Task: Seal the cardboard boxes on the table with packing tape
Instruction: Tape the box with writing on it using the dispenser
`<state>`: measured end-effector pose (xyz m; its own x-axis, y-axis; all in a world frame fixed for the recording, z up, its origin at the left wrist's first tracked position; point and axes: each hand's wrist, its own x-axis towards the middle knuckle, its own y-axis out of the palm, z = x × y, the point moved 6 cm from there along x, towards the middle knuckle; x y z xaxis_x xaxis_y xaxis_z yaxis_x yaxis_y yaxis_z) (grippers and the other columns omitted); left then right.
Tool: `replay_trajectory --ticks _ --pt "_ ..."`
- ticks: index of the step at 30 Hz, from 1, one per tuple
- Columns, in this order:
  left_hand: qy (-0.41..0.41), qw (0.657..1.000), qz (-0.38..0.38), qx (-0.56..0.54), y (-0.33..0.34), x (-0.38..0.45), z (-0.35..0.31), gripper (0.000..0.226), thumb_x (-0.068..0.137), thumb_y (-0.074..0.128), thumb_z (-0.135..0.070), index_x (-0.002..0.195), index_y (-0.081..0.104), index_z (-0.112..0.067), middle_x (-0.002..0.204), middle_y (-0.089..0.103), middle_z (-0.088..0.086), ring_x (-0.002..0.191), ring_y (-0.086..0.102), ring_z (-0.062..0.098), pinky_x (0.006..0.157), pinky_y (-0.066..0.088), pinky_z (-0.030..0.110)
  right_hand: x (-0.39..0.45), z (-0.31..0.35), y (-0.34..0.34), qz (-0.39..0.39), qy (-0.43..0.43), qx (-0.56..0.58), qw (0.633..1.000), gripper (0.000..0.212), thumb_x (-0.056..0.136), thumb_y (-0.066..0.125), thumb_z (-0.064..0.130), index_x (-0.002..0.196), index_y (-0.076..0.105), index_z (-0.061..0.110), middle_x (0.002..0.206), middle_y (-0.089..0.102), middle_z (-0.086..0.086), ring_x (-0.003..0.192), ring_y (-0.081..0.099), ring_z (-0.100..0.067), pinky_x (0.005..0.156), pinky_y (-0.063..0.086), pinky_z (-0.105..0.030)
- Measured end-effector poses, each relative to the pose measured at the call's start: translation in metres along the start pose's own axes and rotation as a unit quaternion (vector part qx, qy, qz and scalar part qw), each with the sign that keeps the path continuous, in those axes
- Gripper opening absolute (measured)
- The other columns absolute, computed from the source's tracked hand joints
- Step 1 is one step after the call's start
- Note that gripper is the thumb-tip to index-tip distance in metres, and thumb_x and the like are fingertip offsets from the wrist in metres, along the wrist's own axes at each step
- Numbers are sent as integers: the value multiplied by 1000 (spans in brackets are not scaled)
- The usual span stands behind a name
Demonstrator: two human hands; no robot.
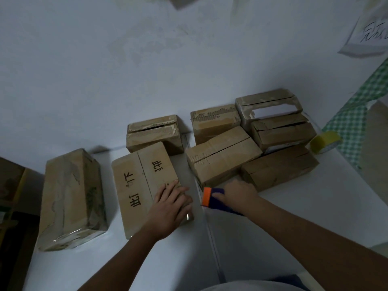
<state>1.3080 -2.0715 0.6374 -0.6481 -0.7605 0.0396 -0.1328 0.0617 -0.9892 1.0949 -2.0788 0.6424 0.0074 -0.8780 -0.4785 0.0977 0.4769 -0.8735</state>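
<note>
The left hand point(171, 203) is lying flat, fingers straight, pressing on the near right corner of a brown cardboard box with black writing point(144, 185). The right hand point(238, 194) is curling its fingers round a purple tape tool with an orange end point(212, 199), just beside that box. A see-through strip seems to be stretching over the box's right edge, but it is hard to tell.

Both are sitting on the white table point(294, 217). To the left a bigger brown box wrapped in shiny tape point(72, 198) is lying near the table's edge. Behind the hands, six more brown cardboard boxes point(222, 156) are sitting close together by the pale wall point(126, 70), some with open slits on top. A yellow roll of tape point(324, 141) is resting at the far right, next to a green checked cloth point(354, 118).
</note>
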Motion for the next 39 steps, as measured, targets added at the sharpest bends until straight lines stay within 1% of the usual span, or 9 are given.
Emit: replay_trajectory --ticks 4,10,14,16,20,23,28,33,39 --pt "7 1000 -11 -4 -1 -2 -1 39 104 29 -47 115 60 -27 142 53 -3 146 31 26 118 16 48 -5 -34 10 23 36 14 999 52 93 42 64 82 52 14 78 52 1 78 56 -18 57 35 -26" --pt "4 1000 -3 -1 1 -3 0 39 105 24 -49 117 56 -31 145 50 -4 147 27 25 117 17 50 -13 -33 71 25 53 185 981 37 97 50 46 111 48 12 99 58 -3 84 53 -15 68 42 -27" --pt "-1 1000 10 0 2 -2 0 40 105 25 -49 118 58 -30 146 49 -4 148 25 25 118 15 49 -18 -20 63 -128 13 179 975 14 96 51 33 95 53 19 89 52 5 82 49 -11 66 35 -24" --pt "-2 1000 11 1 2 -2 0 41 104 26 -48 119 60 -29 146 49 -4 149 23 24 119 14 49 -18 1 56 -117 4 324 939 11 98 51 31 97 57 22 84 54 11 74 51 -6 61 38 -19" --pt "-3 1000 15 -1 -2 -2 -2 46 104 25 -48 121 62 -26 147 48 -2 149 23 25 119 13 48 -10 54 66 67 45 645 760 15 99 53 27 99 61 14 93 65 -2 82 62 -12 71 50 -25" --pt "-8 999 23 -21 -6 -2 -5 49 103 28 -48 126 60 -18 150 44 3 148 26 24 121 16 50 -8 61 63 41 64 674 735 15 99 54 16 91 62 7 84 66 -9 80 62 -22 68 48 -25" --pt "-76 980 -18 -181 -19 -7 11 51 105 34 -43 144 44 -12 158 29 0 142 32 11 118 31 36 -17 55 50 -73 25 652 754 15 96 54 4 83 60 2 72 60 -10 66 56 -16 58 44 -16" --pt "-42 999 29 -20 -3 -31 25 56 104 23 -53 151 35 -27 162 18 -8 152 14 12 124 10 39 -23 58 56 -98 19 641 761 18 98 53 10 82 60 10 70 60 -3 67 56 -13 66 44 -24" --pt "-16 998 22 52 6 -29 19 60 101 30 -58 148 40 -23 158 35 1 147 29 24 119 17 46 -20 60 60 -139 19 620 772 14 99 52 10 88 60 3 74 58 -5 68 53 -12 66 43 -23"
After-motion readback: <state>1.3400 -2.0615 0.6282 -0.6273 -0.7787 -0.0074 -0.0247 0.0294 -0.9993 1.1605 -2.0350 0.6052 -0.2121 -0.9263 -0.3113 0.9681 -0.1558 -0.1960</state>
